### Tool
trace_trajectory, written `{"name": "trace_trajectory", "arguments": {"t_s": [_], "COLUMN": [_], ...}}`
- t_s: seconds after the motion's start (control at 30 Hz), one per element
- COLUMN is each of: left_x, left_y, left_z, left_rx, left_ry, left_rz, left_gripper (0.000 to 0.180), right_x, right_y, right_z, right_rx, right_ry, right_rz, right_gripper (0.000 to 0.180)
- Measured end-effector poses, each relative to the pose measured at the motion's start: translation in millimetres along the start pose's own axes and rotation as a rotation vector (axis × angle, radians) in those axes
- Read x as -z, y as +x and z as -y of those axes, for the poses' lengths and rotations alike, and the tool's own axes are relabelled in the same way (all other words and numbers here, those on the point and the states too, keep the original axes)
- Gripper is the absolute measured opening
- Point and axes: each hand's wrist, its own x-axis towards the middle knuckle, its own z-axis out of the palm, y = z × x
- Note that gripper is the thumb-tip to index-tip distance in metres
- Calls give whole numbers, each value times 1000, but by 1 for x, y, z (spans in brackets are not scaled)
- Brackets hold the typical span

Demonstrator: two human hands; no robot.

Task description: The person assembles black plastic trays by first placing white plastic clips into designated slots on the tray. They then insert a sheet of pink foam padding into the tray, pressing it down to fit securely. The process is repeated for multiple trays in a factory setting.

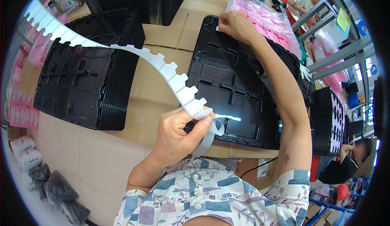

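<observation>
A long strip of white labels [174,80] with notched edges arcs from the far left, across a tray stack, to my left hand [176,134]. Its thumb and fingers pinch the strip's near end, and a loose curl of pale backing [208,138] hangs below them. My right hand [237,25] has its fingers closed together at the far left corner of a black plastic tray [223,73]. A small white piece [218,29] shows under those fingertips; most of it is hidden. The tray has moulded cross-shaped ridges and lies in front of me.
A stack of black trays [109,100] stands left, more trays [162,2] behind. Bagged pink parts [268,21] lie beyond the tray. A metal frame [337,57] stands right, tied bags [61,185] lower left. Two other people are at the right.
</observation>
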Motion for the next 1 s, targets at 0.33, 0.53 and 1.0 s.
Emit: {"name": "trace_trajectory", "arguments": {"t_s": [0.33, 0.53, 1.0], "left_x": [2, 3, -5], "left_y": [1, 3, 19], "left_z": [-5, -5, -24], "left_rx": [-9, -26, 249], "left_ry": [103, 150, -346], "left_rz": [28, 39, -52], "left_gripper": [15, 14, 14], "right_x": [6, -9, 78], "right_y": [5, -5, -124], "right_z": [4, 8, 80], "right_rx": [219, 257, -357], "right_ry": [-66, -99, 1693], "right_rz": [112, -74, 393], "right_gripper": [13, 13, 16]}}
